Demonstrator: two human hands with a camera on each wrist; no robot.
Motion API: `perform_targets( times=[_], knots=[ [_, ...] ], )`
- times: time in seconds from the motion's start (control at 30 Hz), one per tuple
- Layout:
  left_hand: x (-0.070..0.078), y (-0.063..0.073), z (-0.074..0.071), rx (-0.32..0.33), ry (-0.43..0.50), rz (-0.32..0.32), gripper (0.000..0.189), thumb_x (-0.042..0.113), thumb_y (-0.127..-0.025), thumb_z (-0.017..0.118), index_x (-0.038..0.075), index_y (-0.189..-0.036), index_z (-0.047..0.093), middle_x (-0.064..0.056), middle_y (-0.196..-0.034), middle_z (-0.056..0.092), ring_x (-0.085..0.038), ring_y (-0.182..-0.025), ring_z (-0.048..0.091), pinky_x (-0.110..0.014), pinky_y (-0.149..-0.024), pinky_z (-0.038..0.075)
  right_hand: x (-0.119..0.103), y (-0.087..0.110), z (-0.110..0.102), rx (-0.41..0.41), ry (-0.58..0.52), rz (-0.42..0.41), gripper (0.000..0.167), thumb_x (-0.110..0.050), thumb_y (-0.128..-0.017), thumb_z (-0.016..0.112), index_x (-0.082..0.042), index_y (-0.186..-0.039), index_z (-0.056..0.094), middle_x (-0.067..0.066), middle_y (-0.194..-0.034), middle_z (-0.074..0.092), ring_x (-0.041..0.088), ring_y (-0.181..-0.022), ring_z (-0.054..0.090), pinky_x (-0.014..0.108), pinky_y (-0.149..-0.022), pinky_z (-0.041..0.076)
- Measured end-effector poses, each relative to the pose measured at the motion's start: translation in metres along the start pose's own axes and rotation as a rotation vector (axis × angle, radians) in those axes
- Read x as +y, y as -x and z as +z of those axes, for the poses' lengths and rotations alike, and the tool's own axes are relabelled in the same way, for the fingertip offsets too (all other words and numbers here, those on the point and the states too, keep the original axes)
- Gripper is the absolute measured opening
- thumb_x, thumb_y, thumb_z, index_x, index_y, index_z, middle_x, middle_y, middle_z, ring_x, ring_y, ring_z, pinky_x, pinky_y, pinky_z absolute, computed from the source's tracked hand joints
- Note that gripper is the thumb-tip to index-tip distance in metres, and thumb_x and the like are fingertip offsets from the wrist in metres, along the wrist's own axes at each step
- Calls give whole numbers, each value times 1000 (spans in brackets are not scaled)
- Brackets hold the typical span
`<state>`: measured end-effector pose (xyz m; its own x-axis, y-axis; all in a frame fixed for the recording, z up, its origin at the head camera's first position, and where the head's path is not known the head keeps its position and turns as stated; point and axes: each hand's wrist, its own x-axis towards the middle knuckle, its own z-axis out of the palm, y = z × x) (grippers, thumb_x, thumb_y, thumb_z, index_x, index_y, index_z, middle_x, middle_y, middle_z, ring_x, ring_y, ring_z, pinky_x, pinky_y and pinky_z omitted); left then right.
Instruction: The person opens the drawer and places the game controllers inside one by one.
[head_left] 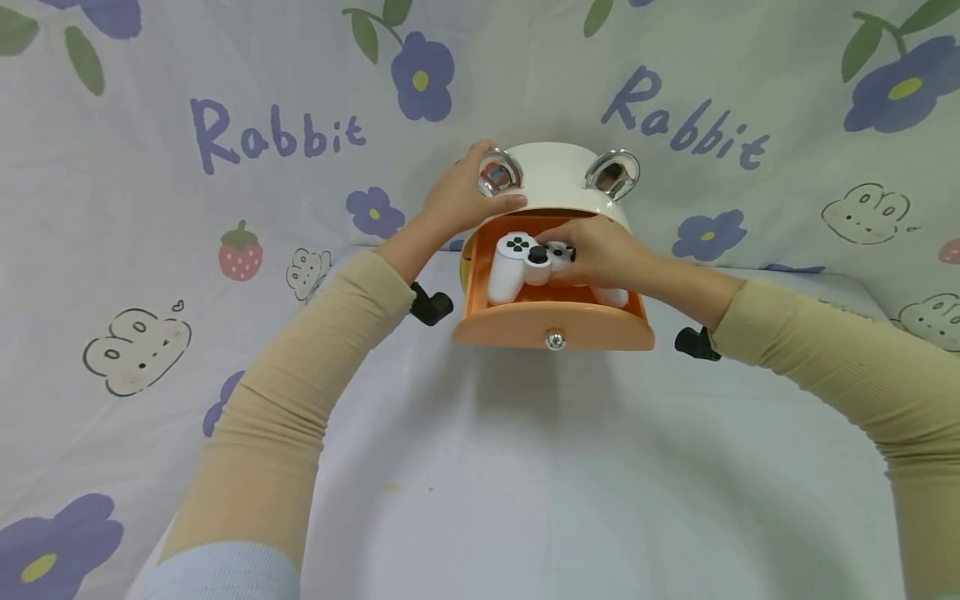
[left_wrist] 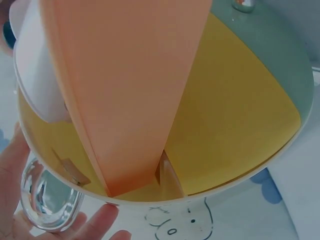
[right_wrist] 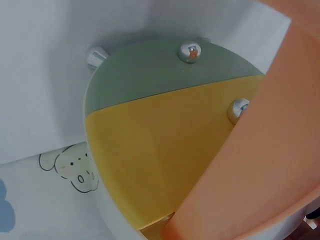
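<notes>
A white game controller (head_left: 510, 265) lies in the pulled-out orange top drawer (head_left: 502, 325), seen in the head view. My right hand (head_left: 603, 250) reaches into that drawer and grips the controller's right half, hiding part of it. My left hand (head_left: 465, 193) holds the upper left of the small rounded drawer cabinet (head_left: 555, 175), its thumb in front, below the silver ear (head_left: 500, 172). In the left wrist view fingers (left_wrist: 102, 220) curl near that ear and the cabinet rim. The controller's white grip (left_wrist: 42, 75) shows at the upper left there.
Below the orange drawer, a yellow drawer (right_wrist: 150, 145) and a green drawer (right_wrist: 150, 77), both with silver knobs, are closed. A second silver ear (head_left: 617, 173) tops the cabinet's right side. The cabinet stands on a white table (head_left: 555, 483) against a patterned cloth (head_left: 525, 100).
</notes>
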<state>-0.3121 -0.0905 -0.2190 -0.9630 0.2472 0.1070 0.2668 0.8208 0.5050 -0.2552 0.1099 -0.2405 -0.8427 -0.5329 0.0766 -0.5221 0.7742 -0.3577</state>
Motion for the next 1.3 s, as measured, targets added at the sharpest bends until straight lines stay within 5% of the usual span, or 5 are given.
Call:
perform_targets(
  times=[0.93, 1.3],
  knots=[
    [1, 2, 0, 1, -1, 17, 94, 56, -76, 63, 23, -147, 11, -4, -145, 33, -23, -129, 36, -41, -105, 32, -1, -3, 5, 41, 81, 33, 53, -25, -79, 72, -10, -127, 55, 13, -129, 53, 29, -120, 47, 44, -102, 34],
    [2, 4, -1, 3, 13, 21, 93, 56, -77, 63, 23, -146, 12, -5, -145, 34, -24, -129, 37, -42, -104, 32, -1, 9, -10, 144, -96, -90, 46, -12, -80, 71, -2, -122, 57, 15, -122, 58, 29, -116, 50, 43, -98, 39]
  ],
)
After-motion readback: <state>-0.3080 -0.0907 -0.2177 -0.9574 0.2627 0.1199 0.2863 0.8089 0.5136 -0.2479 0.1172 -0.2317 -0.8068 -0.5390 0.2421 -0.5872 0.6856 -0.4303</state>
